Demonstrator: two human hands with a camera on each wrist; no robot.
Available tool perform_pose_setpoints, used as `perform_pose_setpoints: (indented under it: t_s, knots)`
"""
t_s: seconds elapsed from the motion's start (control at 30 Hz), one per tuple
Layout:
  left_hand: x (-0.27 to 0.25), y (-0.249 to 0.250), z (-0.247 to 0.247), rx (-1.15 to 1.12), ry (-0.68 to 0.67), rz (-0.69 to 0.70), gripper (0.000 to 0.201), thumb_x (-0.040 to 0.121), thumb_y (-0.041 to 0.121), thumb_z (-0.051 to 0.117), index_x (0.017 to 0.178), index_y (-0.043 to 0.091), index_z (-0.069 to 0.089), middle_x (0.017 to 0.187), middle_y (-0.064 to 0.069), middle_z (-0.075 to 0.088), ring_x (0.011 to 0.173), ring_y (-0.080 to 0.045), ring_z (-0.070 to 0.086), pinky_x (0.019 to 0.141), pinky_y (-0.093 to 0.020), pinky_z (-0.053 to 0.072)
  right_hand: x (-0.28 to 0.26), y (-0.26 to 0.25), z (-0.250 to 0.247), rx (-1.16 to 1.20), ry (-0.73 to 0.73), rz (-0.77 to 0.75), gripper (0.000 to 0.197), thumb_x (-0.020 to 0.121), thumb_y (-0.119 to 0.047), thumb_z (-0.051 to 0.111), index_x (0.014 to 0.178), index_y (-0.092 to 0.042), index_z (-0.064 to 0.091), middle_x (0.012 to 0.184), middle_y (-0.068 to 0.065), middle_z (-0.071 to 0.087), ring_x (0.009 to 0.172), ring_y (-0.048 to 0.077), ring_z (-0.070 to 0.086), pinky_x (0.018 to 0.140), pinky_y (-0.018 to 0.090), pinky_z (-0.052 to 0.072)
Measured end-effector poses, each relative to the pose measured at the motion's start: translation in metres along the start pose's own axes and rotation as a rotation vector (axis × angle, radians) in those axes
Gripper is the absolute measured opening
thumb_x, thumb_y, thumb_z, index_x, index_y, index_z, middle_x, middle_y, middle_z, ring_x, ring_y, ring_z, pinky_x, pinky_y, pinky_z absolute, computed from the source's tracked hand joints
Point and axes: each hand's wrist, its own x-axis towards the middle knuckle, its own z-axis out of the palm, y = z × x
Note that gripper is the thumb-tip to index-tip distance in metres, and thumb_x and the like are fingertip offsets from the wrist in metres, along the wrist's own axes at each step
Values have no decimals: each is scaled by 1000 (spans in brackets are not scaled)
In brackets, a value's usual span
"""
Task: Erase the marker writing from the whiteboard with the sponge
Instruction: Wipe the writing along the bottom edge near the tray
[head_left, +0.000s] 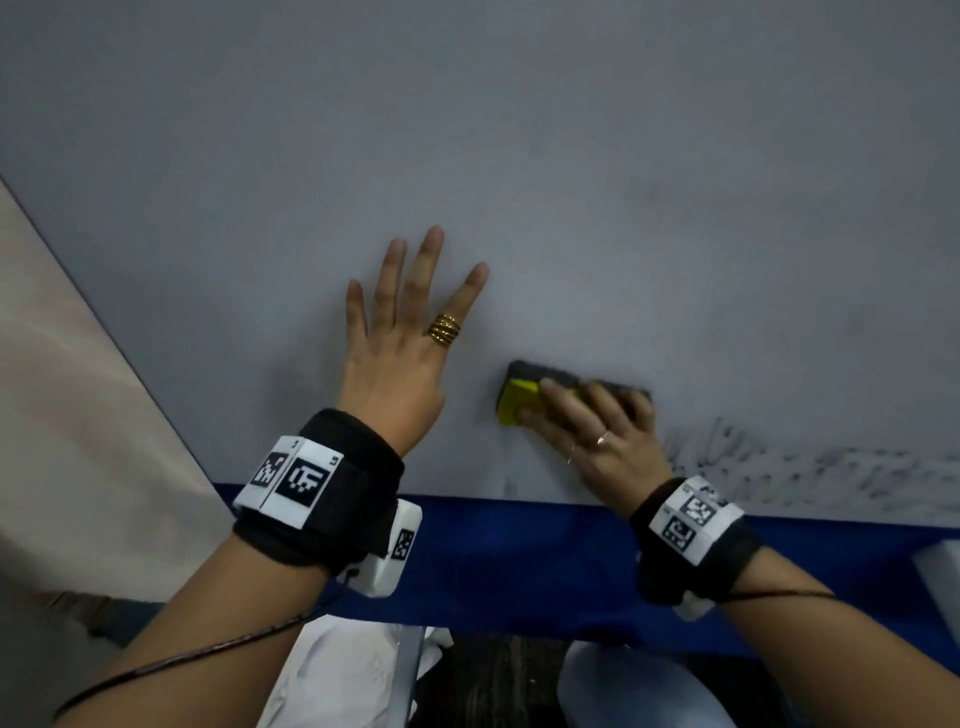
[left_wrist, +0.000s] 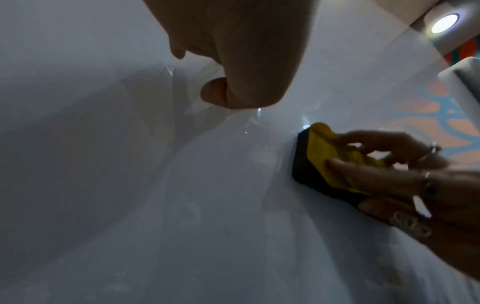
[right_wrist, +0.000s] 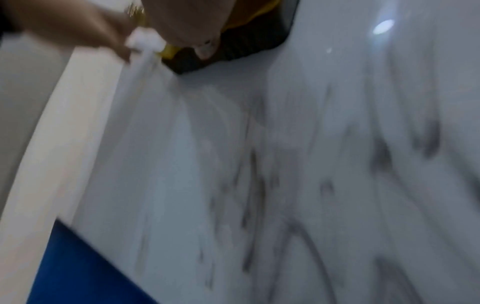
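Note:
The whiteboard (head_left: 519, 182) fills the head view. A yellow sponge (head_left: 519, 401) with a dark scrub face lies pressed against it, and my right hand (head_left: 592, 426) grips it from above with fingers curled over its back. Smeared black marker writing (head_left: 810, 473) stays along the board's lower right, below and right of the sponge. My left hand (head_left: 410, 332) lies flat on the board left of the sponge, fingers spread and straight. From the left wrist the sponge (left_wrist: 324, 156) shows beside my right hand's fingers (left_wrist: 384, 176). The right wrist view is blurred, showing marker smears (right_wrist: 379, 160).
A blue band (head_left: 519, 561) runs under the board's lower edge. A beige wall (head_left: 78, 389) stands at the left. A white block (head_left: 940, 577) sits at the far right on the blue band. Pale cloth and a grey rail (head_left: 410, 675) lie below.

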Motion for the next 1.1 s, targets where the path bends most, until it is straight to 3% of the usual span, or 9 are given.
perform_pose_setpoints:
  t_s: [0.17, 0.23, 0.33, 0.47, 0.67, 0.77, 0.87, 1.03, 1.1]
  knots:
    - [0, 2, 1, 41, -22, -7, 113, 58, -16, 55, 149, 34, 10, 156, -1, -2, 143, -30, -3, 106, -65, 13, 6, 25, -18, 67, 3, 36, 44, 91, -4, 47, 121, -32, 63, 138, -5, 48, 115, 23, 51, 90, 39, 36]
    - [1, 1, -1, 63, -31, -6, 114, 58, -15, 56, 148, 35, 8, 156, 0, -3, 143, -30, -1, 105, -67, 16, -27, 11, -7, 94, -93, -52, 42, 95, -8, 40, 122, -31, 62, 139, -7, 48, 116, 23, 50, 88, 38, 37]
    - [1, 0, -1, 79, -52, 5, 113, 59, -14, 56, 148, 35, 6, 156, -1, -4, 143, -31, -1, 103, -68, 19, -82, -9, 14, 93, -282, -223, 38, 91, -17, 55, 127, -28, 57, 145, -8, 38, 120, 23, 45, 91, 41, 37]
    - [4, 2, -1, 87, -102, -8, 113, 62, -13, 54, 148, 35, 0, 155, -1, -11, 143, -31, -8, 105, -67, 17, -86, -17, 22, 150, -246, -222, 33, 96, -13, 46, 124, -27, 56, 140, -7, 41, 111, 22, 49, 87, 38, 36]
    - [3, 8, 4, 38, -93, -50, 109, 65, -16, 49, 149, 34, 0, 155, -2, -13, 143, -32, -12, 107, -66, 12, -61, -20, 29, 216, -198, -271, 26, 86, -23, 60, 108, -18, 72, 108, -7, 46, 83, 18, 49, 73, 31, 37]
    - [2, 11, -1, 5, -149, -74, 110, 66, -16, 47, 148, 36, -4, 155, 1, -17, 143, -31, -15, 108, -65, 10, -55, -33, 26, 199, -352, -339, 24, 72, -24, 75, 95, -19, 76, 91, -12, 62, 78, 19, 38, 68, 31, 30]
    - [0, 10, -10, 29, -237, -79, 110, 71, -11, 45, 146, 38, -17, 153, 4, -29, 143, -28, -21, 111, -61, 6, -53, -38, 12, 151, -579, -400, 25, 53, -28, 86, 76, -22, 77, 68, -15, 66, 78, 19, 35, 64, 31, 34]
    - [-7, 7, -18, 77, -359, -65, 105, 77, -9, 41, 134, 38, -34, 141, 5, -46, 140, -27, -30, 113, -59, 0, -47, -14, -8, 154, -531, -321, 25, 52, -26, 82, 77, -26, 77, 92, -15, 72, 80, 19, 36, 66, 30, 27]
    - [-8, 8, -18, 77, -388, -64, 105, 78, -9, 40, 132, 38, -36, 139, 5, -49, 138, -28, -33, 112, -60, -2, -31, -9, -10, 183, -515, -269, 25, 51, -24, 77, 76, -30, 76, 104, -16, 70, 79, 19, 36, 67, 29, 31]
